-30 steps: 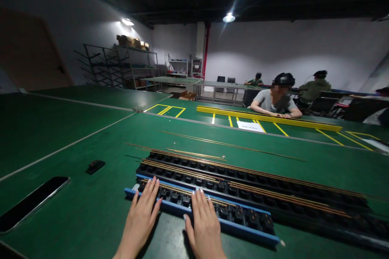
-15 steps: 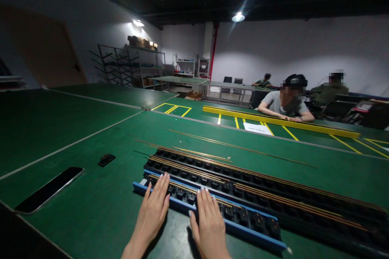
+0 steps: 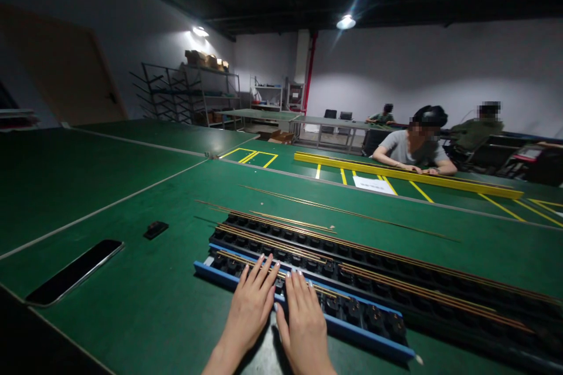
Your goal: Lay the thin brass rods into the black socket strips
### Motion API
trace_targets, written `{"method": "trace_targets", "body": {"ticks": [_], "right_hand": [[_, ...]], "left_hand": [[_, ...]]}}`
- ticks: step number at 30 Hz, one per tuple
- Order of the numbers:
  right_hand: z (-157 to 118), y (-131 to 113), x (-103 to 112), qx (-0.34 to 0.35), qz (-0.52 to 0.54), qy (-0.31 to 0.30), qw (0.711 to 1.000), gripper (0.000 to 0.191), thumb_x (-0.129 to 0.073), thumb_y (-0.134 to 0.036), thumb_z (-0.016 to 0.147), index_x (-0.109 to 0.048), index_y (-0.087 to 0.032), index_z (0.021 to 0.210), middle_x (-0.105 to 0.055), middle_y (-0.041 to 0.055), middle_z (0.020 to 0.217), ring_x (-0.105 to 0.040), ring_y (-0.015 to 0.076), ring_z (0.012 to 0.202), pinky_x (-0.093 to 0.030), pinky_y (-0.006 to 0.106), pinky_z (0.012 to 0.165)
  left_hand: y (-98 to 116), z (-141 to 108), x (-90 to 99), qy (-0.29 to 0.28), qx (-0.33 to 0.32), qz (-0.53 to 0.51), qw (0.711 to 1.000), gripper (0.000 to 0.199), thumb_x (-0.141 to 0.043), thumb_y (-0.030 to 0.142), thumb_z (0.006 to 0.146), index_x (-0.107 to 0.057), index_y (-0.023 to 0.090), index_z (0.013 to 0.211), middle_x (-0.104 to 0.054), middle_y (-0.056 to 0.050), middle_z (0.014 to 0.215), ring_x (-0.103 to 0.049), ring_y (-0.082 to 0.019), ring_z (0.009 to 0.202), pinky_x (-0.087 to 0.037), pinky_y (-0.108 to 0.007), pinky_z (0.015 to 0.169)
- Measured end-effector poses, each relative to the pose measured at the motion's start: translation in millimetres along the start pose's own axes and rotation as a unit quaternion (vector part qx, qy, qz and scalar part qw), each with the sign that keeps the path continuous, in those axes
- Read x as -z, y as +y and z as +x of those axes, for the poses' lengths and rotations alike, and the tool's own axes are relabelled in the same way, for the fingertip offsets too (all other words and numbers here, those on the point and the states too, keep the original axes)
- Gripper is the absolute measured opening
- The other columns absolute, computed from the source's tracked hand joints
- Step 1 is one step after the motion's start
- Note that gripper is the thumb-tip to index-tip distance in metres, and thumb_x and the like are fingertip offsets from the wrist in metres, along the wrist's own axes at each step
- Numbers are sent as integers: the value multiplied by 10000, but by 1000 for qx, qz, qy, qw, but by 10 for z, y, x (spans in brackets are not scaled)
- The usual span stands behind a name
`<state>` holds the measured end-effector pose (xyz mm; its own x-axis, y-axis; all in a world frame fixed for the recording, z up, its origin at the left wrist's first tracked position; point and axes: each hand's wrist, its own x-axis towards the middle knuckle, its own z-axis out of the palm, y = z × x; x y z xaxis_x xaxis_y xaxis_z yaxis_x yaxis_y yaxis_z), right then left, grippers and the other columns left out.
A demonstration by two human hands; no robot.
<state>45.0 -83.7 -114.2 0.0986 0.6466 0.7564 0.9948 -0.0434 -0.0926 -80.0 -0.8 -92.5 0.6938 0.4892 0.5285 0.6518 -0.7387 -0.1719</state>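
A long blue channel [image 3: 356,332] with a row of black blocks [image 3: 373,317] inside lies on the green table in front of me. Thin brass-coloured rods [image 3: 323,289] run lengthwise over the blocks. My left hand [image 3: 251,296] rests on the channel with fingers spread, fingertips over the rods. Just right of it, my right hand [image 3: 303,316] lies flat on the same channel, its fingers stretched out. Parts of the rods and blocks are hidden under both hands. Behind the channel sit longer black rows [image 3: 417,285] carrying more brass rods [image 3: 396,284].
A phone [image 3: 74,272] and a small black part [image 3: 155,229] lie to the left. Loose thin rods [image 3: 347,212] are beyond the rows. Across the table, a person [image 3: 413,143] leans over a long yellow bar [image 3: 409,176], near a white paper [image 3: 373,185].
My left hand has slid right along the blue channel, closer to my right hand, and its fingers have spread. The right hand has stayed in nearly the same place.
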Motion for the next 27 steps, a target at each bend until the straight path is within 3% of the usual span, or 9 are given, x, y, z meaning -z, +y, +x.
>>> {"method": "trace_targets", "body": {"ticks": [27], "right_hand": [[12, 23, 60, 17, -26, -42, 999, 455, -383, -329, 907, -514, -115, 1286, -516, 122, 1343, -455, 234, 1251, -291, 377, 1051]], "left_hand": [[72, -25, -1, -16, 35, -39, 999, 652, -366, 56, 817, -261, 238, 1435, -324, -12, 1486, -260, -218, 1382, -351, -449, 1067]]}}
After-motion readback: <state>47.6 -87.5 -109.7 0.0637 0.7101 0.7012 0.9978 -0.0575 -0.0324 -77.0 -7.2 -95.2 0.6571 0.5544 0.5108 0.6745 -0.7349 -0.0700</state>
